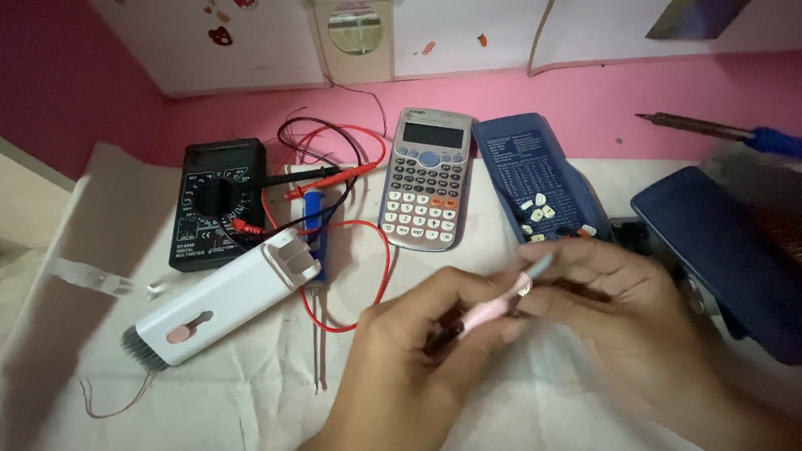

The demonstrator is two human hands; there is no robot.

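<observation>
My left hand point(409, 351) grips a slim pink pen-shaped tool point(493, 307) with a grey tip that points up and right. My right hand point(618, 301) is at the tool's tip end, fingers curled around it; both hands are blurred. Just behind my right hand lies a blue calculator cover point(510, 159), face up, with several small white key caps point(539, 210) in it. A silver calculator point(426, 179) lies to the cover's left.
A black multimeter point(215, 200) with red and black leads point(351, 250) lies at the left. A white cleaning-kit case with a grey brush end point(221, 305) lies in front of it. A blue-handled screwdriver point(312, 217), a dark blue case point(723, 250) and a soldering iron point(710, 128) are also on the white cloth.
</observation>
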